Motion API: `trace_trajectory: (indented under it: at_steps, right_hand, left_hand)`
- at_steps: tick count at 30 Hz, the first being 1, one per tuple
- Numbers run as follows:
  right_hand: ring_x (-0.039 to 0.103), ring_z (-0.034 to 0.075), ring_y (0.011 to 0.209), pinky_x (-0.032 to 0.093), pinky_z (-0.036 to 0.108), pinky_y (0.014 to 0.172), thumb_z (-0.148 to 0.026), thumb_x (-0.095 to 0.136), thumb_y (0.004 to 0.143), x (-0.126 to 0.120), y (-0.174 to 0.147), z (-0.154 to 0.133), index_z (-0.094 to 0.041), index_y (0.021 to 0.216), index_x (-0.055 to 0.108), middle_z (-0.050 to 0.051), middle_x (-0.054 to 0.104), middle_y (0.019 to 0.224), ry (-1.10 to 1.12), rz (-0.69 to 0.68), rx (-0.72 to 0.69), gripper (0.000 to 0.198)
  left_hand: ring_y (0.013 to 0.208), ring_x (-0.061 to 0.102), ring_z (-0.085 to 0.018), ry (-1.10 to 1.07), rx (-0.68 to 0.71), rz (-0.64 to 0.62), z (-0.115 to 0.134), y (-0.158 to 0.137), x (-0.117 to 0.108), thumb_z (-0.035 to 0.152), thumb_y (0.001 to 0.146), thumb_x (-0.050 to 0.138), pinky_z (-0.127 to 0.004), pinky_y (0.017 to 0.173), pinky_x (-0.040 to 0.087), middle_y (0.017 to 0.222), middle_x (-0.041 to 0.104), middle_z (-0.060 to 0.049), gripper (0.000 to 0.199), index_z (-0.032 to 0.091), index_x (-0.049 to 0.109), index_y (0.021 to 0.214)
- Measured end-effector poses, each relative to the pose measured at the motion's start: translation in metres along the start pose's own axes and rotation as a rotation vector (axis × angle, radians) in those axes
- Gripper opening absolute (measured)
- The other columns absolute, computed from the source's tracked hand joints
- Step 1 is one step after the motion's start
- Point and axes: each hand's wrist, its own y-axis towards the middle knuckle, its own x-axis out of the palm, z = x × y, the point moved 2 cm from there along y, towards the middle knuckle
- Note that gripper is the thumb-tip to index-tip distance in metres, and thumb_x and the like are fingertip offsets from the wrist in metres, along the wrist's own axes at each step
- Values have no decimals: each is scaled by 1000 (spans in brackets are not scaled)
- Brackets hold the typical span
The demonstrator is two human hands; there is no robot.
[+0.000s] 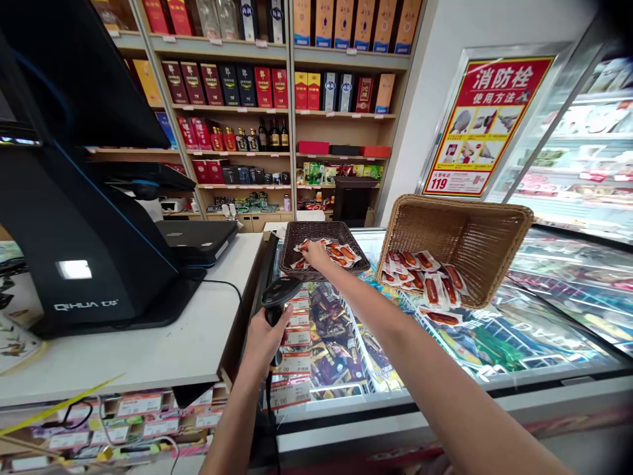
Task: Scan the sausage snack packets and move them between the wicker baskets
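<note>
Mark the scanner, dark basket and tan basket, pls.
Scanner point(281, 291), head view: its head.
Dark basket point(317, 231), head view: inner far wall.
Tan basket point(435, 227), head view: bare inner wall.

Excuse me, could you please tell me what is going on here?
A person's left grip holds a scanner, while the right grip is in a dark basket among wrapped sausages; whether it has hold of one is unclear. To the right, a light brown basket is tilted, its opening facing the person, with more packs inside. One loose pack lies just in front of it on the freezer.
</note>
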Motion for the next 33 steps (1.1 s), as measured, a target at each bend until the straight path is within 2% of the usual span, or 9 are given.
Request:
trace_trajectory:
  at_steps: [3,6,8,11,14,20,26,33]
  right_hand:
    - [71,24,103,50,28,87,-30,51,103,-11,-11,15,-15,109,75,14,77,107,152,85,54,29]
    - [73,24,96,55,31,83,-40,51,101,-22,-38,38,-15,112,73,11,78,100,632,176,117,35]
    - [74,22,90,59,32,79,-52,53,98,-28,-63,56,-17,118,70,8,78,97,973,192,98,44]
    - [75,22,87,61,34,78,-68,61,88,-41,-104,85,-18,120,68,8,78,98,1203,226,71,59]
    - [75,24,91,61,36,80,-73,66,81,-55,-143,114,-19,117,68,9,78,103,1196,282,68,64]
    - [73,24,99,59,39,91,-69,68,84,-70,-195,157,-22,115,67,8,76,110,1150,425,54,56]
    - [71,25,104,56,40,95,-64,68,86,-75,-221,180,-24,118,67,7,75,113,1147,489,105,52]
    - [71,24,101,56,38,91,-62,67,88,-77,-231,191,-23,119,66,7,74,114,1188,487,125,50]
  left_hand:
    - [44,51,-13,13,-5,7,3,-1,3,61,69,80,-25,45,40,52,58,1,47,19,59,74]
    - [44,53,-13,-13,5,-1,13,-6,13,60,66,82,-25,44,39,57,60,0,48,19,59,75]
    - [45,52,-13,-28,14,-19,21,-10,24,61,65,82,-25,44,39,58,59,1,49,19,59,77]
    - [45,52,-13,-40,29,-70,30,-17,46,62,66,80,-26,44,38,58,58,2,50,19,59,80]
    - [45,53,-14,-17,75,-124,37,-24,69,62,67,80,-26,45,38,58,58,1,50,19,57,77]
    - [46,51,-14,6,94,-220,50,-43,107,64,69,77,-26,45,40,56,56,2,49,20,58,78]
    - [45,50,-13,5,109,-272,60,-57,130,62,70,78,-25,44,39,56,56,2,49,19,59,83]
    - [43,49,-13,9,82,-316,55,-61,144,59,69,79,-24,43,38,51,54,3,46,19,56,75]
